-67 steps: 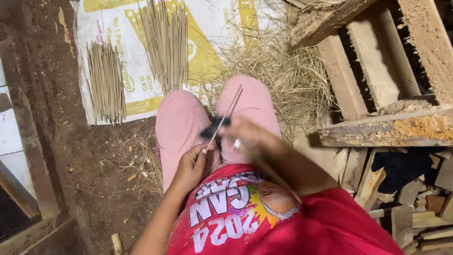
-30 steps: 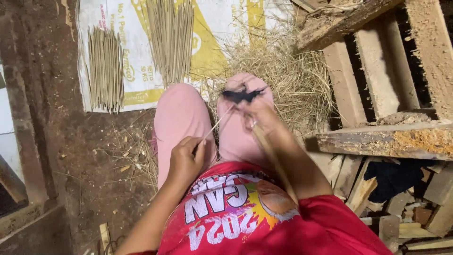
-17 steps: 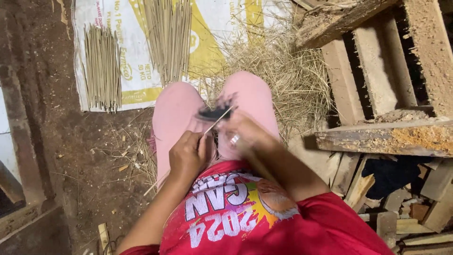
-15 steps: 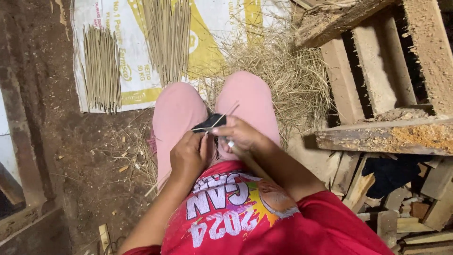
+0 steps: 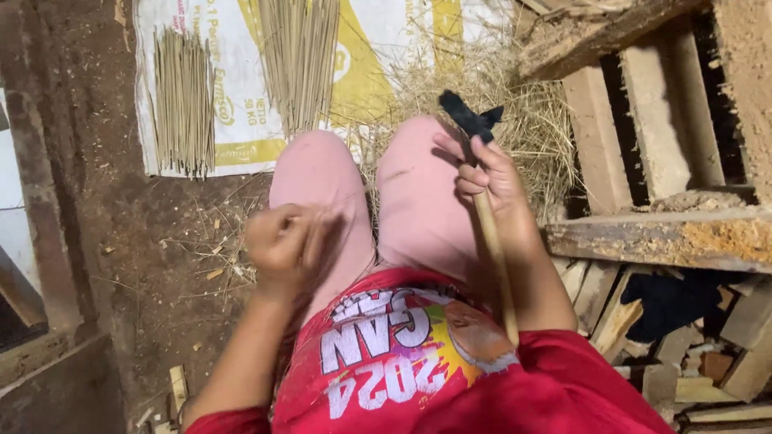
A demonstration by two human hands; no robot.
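A white and yellow printed sack [image 5: 241, 96] lies flat on the dirt floor [image 5: 104, 209], bearing two bundles of thin sticks [image 5: 183, 100]. The left hand [image 5: 281, 245] is curled, blurred, around a thin sliver [image 5: 354, 193] over the pink-clad knees. The right hand [image 5: 490, 173] grips a long-handled knife [image 5: 482, 193], its dark blade over the straw [image 5: 531, 120].
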